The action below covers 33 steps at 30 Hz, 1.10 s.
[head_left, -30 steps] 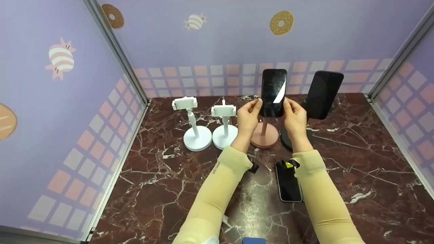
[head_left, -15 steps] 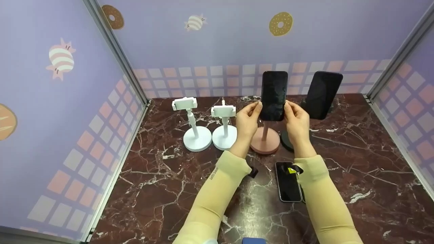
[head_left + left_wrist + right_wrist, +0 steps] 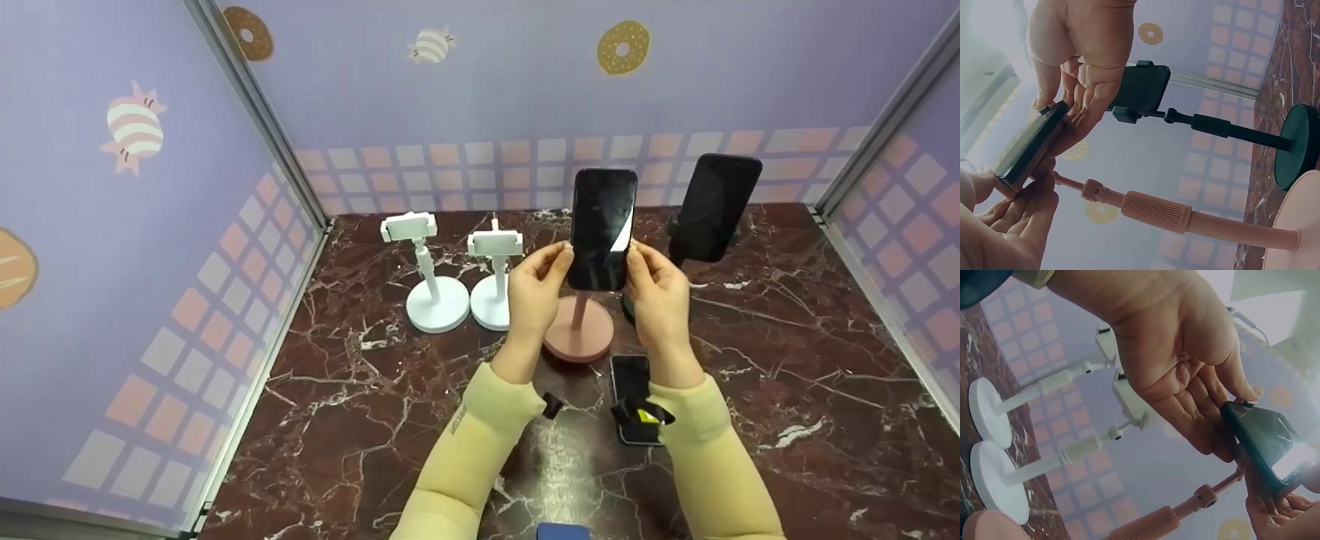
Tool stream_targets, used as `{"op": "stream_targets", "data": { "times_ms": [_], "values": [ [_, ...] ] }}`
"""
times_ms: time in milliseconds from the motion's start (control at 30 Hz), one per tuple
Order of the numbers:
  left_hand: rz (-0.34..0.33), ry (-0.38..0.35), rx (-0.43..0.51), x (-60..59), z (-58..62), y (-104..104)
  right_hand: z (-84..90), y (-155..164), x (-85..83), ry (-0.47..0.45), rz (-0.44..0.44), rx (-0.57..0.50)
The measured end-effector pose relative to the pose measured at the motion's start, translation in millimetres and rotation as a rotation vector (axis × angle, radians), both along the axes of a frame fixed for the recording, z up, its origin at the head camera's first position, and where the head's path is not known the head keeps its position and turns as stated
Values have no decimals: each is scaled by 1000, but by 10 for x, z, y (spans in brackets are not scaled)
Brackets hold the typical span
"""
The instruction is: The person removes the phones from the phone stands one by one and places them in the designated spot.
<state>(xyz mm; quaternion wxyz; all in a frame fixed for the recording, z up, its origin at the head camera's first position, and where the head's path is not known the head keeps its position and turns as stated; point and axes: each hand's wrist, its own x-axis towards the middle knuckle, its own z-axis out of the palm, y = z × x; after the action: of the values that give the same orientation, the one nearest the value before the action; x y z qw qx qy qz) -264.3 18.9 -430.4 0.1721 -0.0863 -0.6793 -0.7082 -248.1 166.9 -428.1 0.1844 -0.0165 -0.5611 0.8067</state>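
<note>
Marble tabletop (image 3: pixel 787 322) w/ lilac donut-print walls (image 3: pixel 517 67)

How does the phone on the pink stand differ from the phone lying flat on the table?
The phone on the pink stand stands upright, raised off the table; the phone on the table lies flat, screen up. Both the left hand and the right hand hold the raised phone by its edges, while the flat one is partly hidden under the right wrist. Both are dark with blank screens.
</note>
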Motion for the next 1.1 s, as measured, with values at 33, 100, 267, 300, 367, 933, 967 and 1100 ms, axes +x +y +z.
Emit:
{"op": "stream_targets", "data": {
  "times_ms": [33,100,267,300,367,933,967,1100],
  "values": [
    [-1,5,1,38,-9,-21,-4,-15,38,1,2,3],
    [-3,15,10,110,-33,-58,-20,-42,106,2,-1,19],
    [-15,28,38,260,-81,-127,-63,-108,241,18,4,22],
    [-16,30,42,283,-88,-138,-70,-120,260,24,5,15],
    [-14,29,48,320,-104,-158,-84,-146,295,35,11,7],
    [-37,-10,145,474,-264,-231,-229,-219,442,-5,51,-8],
    [-34,-12,143,476,-274,-233,-236,-219,445,-8,53,-5],
    [-33,-18,130,480,-293,-242,-265,-213,456,-2,48,27]
  ]
}}
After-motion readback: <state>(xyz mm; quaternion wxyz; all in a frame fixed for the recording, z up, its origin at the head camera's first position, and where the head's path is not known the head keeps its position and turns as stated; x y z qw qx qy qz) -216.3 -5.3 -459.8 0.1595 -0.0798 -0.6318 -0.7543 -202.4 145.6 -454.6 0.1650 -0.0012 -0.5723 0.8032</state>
